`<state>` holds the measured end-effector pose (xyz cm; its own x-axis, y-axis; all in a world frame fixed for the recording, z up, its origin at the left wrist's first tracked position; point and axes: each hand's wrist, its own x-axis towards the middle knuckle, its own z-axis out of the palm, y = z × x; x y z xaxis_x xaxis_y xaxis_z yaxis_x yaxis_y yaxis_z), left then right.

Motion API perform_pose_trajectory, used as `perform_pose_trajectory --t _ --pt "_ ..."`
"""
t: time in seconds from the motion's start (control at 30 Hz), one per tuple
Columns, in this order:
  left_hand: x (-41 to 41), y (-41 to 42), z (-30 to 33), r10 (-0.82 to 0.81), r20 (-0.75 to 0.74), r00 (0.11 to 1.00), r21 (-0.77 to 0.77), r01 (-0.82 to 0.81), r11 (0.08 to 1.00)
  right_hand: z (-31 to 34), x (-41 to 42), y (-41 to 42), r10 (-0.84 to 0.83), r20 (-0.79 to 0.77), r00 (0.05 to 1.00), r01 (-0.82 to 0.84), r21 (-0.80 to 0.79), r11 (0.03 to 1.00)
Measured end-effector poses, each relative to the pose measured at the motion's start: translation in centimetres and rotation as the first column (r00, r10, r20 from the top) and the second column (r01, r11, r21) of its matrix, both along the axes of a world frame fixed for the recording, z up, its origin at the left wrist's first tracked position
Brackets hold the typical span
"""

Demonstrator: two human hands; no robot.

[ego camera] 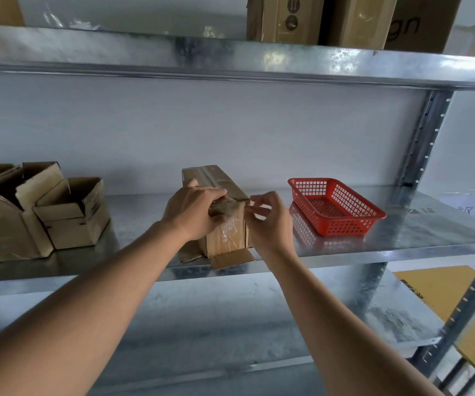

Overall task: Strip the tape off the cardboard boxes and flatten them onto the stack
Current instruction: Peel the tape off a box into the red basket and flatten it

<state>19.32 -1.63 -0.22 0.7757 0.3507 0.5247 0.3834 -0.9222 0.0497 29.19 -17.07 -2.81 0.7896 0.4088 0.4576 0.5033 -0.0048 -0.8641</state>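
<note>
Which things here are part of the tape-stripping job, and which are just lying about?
Job: taped box, held by left hand; tape, which right hand is picking at; opened boxes.
Lying about: red basket, top-shelf cartons.

Galvanised metal shelf, middle tier of rack, taped cardboard box standing at centre near front edge, red plastic basket to its right, cluster of open cardboard boxes at left end
</note>
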Motion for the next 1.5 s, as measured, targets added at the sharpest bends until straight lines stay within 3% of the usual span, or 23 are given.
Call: perform_pose_trajectory --t 0.1,0.33,0.53,0.83,0.93,1.03,1.13,1.33,1.5 --pt "-0.1 0.0 0.1 -0.017 0.011 1.0 -0.034 0.017 0.999 0.1 0.1 0.3 0.114 0.077 0.99 -0.116 0.013 0.993" --pt "-0.5 1.4 0.9 -0.095 -0.093 0.991 -0.078 0.088 0.993 -0.3 0.3 2.2 0.004 0.363 0.932 0.005 -0.026 1.0" --pt "-0.3 1.7 0.6 -0.111 -0.081 0.991 -0.064 0.106 0.992 -0.6 0.7 2.9 -0.03 0.384 0.923 0.042 -0.025 0.999" --pt "0.2 1.6 0.6 -0.113 -0.078 0.991 -0.077 0.107 0.991 -2.5 0.1 1.3 0.192 0.285 0.939 -0.224 0.084 0.971" --pt "0.3 0.9 0.5 -0.093 -0.069 0.993 -0.089 0.087 0.992 -2.6 0.0 1.0 0.281 0.111 0.953 -0.296 0.163 0.941" --pt "0.1 0.1 0.2 -0.071 -0.043 0.997 -0.129 0.065 0.989 -1.8 -0.2 0.5 0.471 -0.122 0.874 -0.401 0.366 0.84" --pt "-0.6 0.1 0.3 -0.123 -0.057 0.991 -0.233 0.107 0.967 -1.1 -0.5 0.3 0.525 -0.194 0.829 -0.403 0.443 0.801" --pt "-1.2 2.9 0.1 -0.2 -0.096 0.975 -0.325 0.159 0.932 -1.2 -0.8 0.6 0.523 -0.173 0.835 -0.424 0.404 0.811" --pt "-1.0 3.0 -0.4 -0.177 -0.072 0.981 -0.317 0.146 0.937 -0.9 -1.2 0.6 0.49 -0.154 0.858 -0.448 0.242 0.861"
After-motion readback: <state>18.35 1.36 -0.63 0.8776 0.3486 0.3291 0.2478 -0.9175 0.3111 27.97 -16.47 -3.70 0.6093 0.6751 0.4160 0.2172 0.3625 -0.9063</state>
